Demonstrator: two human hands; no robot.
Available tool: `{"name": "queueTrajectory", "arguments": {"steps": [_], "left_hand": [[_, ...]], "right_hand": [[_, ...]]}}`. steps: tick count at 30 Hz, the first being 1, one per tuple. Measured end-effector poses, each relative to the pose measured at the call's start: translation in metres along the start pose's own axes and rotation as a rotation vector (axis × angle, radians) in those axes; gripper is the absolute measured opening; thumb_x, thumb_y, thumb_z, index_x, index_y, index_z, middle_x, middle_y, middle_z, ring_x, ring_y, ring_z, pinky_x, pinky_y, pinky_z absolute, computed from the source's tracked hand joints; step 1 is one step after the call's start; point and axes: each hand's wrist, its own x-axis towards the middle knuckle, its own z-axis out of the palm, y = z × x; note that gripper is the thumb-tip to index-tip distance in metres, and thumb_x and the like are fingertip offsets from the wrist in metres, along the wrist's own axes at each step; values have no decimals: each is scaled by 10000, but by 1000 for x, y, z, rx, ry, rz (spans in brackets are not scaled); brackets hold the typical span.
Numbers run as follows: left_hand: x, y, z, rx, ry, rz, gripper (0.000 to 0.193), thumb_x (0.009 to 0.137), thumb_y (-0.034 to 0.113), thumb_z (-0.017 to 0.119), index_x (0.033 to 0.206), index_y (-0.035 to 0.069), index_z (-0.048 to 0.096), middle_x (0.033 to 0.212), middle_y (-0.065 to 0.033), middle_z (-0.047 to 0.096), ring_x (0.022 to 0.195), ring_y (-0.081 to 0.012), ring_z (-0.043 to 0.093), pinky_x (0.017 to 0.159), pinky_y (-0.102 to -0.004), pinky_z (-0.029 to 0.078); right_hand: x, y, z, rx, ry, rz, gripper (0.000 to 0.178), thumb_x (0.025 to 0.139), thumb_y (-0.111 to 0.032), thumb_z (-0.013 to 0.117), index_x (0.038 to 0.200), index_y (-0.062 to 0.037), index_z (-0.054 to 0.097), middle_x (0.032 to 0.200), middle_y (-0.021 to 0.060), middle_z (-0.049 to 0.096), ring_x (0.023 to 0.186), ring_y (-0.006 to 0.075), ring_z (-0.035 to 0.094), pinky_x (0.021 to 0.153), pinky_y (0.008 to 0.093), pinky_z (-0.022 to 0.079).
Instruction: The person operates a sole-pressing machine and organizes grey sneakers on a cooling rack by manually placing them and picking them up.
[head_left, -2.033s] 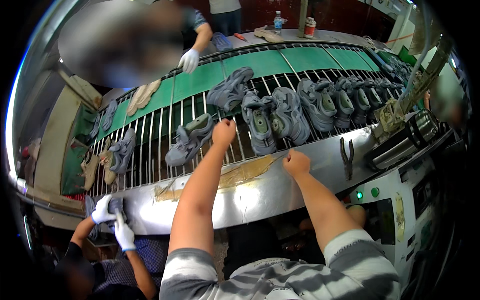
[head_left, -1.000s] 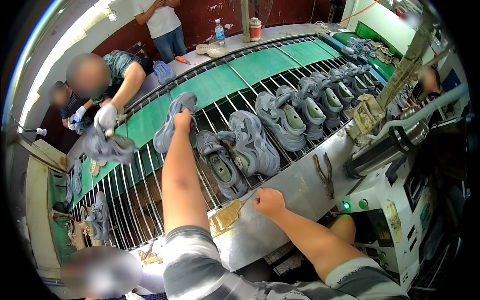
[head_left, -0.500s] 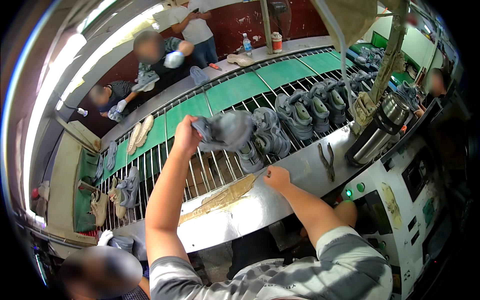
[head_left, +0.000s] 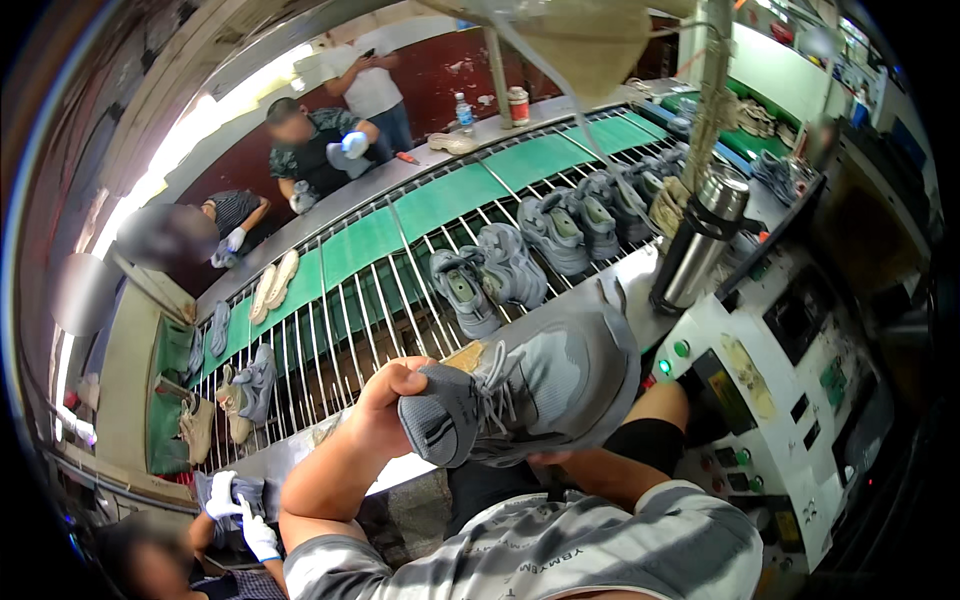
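Note:
A grey lace-up sneaker point(head_left: 560, 375) is held up close in front of me, its toe pointing right. My left hand point(head_left: 385, 400) is closed on its tongue and collar end, the thumb lying on top. Only a sliver of my right hand point(head_left: 548, 458) shows beneath the shoe; its fingers are hidden, so I cannot tell whether it grips the sole. Beyond the held sneaker, another grey sneaker point(head_left: 462, 292) stands on the rack of metal rods point(head_left: 375, 320), beside a row of similar shoes point(head_left: 555, 235).
A green belt point(head_left: 450, 195) runs behind the rods. To the right stand a steel flask point(head_left: 705, 240) and a white control panel point(head_left: 750, 400) with a lit green button. Beige shoes point(head_left: 198, 430) sit at left. A co-worker's gloved hands point(head_left: 250, 520) are at lower left; other people stand across.
My left hand has brought the sneaker down and nearer from above the rack. My right hand has gone from the metal ledge to beneath the shoe. The view has shifted a little.

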Motion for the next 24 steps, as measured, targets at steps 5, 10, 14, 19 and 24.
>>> {"name": "queueTrajectory", "arguments": {"steps": [5, 10, 14, 19, 24], "left_hand": [[47, -25, -4, 196, -19, -11, 247, 826, 234, 534, 819, -4, 599, 794, -142, 644, 665, -231, 611, 648, -332, 514], [120, -144, -123, 732, 420, 126, 252, 832, 195, 571, 627, 83, 475, 555, -31, 483, 495, -162, 446, 474, -309, 378], [131, -272, -288, 1562, 826, 276, 298, 823, 252, 558, 616, 38, 549, 578, -118, 576, 560, -300, 568, 544, -408, 448], [133, -289, -230, 1863, 805, 92, 299, 785, 306, 565, 617, 65, 616, 664, -165, 638, 646, -379, 612, 598, -484, 471], [131, -298, -263, 1920, 778, 234, 314, 774, 309, 571, 583, 60, 577, 635, -157, 617, 603, -375, 588, 558, -468, 455]], "right_hand": [[-2, -27, -85, 555, 206, 283, 566, 777, -360, 703, 1230, -64, 538, 1007, 112, 624, 922, 290, 620, 834, 404, 491], [-82, -47, -181, 1041, 430, 412, 612, 778, -348, 692, 1279, -52, 503, 1075, 110, 614, 966, 288, 610, 869, 402, 483], [-169, -89, -261, 1047, 726, 324, 650, 779, -338, 683, 1318, -42, 474, 1130, 109, 606, 1001, 287, 602, 897, 399, 477], [-202, -185, -372, 546, 1173, 137, 699, 780, -327, 673, 1367, -29, 439, 1199, 108, 596, 1045, 285, 592, 932, 396, 469], [-151, -251, -506, -383, 1409, 232, 775, 706, -347, 679, 1387, -45, 464, 1247, 120, 584, 1076, 270, 587, 939, 375, 455]]}}
